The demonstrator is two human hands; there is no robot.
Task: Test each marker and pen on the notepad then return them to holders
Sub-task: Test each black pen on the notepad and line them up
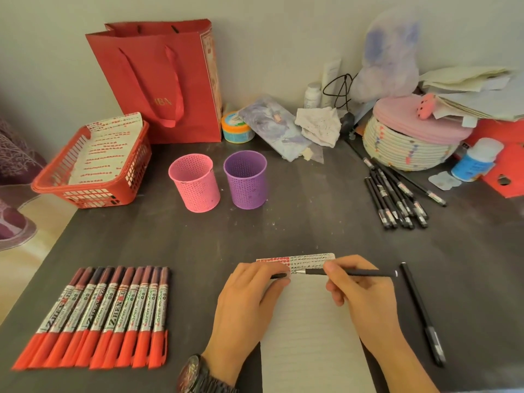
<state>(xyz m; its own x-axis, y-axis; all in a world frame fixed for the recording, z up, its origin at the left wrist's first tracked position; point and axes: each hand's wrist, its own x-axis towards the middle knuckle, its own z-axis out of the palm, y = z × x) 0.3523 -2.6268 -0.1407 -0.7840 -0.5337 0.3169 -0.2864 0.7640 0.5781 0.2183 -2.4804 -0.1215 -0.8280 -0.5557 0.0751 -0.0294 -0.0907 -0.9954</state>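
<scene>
- I am pinching a black pen (351,273) in my right hand (360,290), thumb and fingers curled round its barrel, with its tip pointing left over the top of the notepad (309,336).
- My left hand (249,296) is resting on the notepad's upper left corner. Its fingers are curling round a short dark piece (279,276), which I take to be this pen's cap.
- The notepad is lying in front of me on the worktop (255,231). A band along its top edge is showing red and dark marks, but I cannot tell whether they are test strokes or print. The lined page below looks unmarked.
- The pink holder (195,188) and the purple holder (246,185) are standing side by side farther back. Both look empty, so I am judging that nothing has gone back yet.
- The red-capped markers (96,316) are lying in a neat row to my left, all capped.
- A bundle of black pens (397,194) is waiting at the far right, and one more capped pen (422,316) is lying just right of the notepad.
- So I am judging the job to be near its start: this pen is about to be tried, and nearly every marker and pen is left to test and put away.
</scene>
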